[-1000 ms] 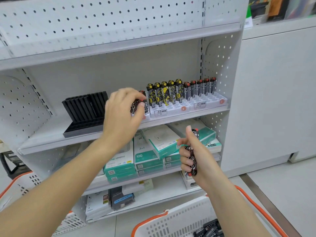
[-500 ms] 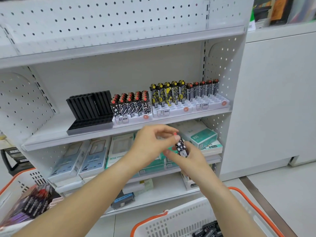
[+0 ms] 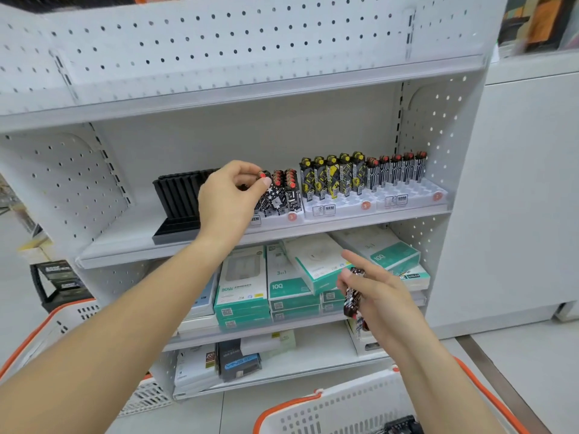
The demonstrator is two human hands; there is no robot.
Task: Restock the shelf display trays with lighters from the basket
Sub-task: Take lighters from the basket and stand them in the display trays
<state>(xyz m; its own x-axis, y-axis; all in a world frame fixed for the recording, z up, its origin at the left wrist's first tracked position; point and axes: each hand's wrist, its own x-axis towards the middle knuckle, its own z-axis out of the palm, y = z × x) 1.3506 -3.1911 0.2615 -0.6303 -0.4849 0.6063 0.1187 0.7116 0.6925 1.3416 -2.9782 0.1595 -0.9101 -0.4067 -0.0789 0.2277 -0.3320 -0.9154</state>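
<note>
Two hands' grips: left hand [image 3: 230,198] pinching red-capped lighter [image 3: 265,186], right hand [image 3: 377,300] around patterned lighters [image 3: 352,296].

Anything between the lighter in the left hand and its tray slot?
Nothing visible. The left hand pinches the lighter right at the leftmost white tray, beside the lighters already standing there; the hand hides the slot itself.

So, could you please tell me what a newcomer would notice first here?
Probably the left hand pinching a red-capped lighter at the leftmost white tray on the middle shelf. Next, the right hand lower down, gripping more lighters before the teal boxes. Rows of yellow-capped lighters stand further right.
</note>
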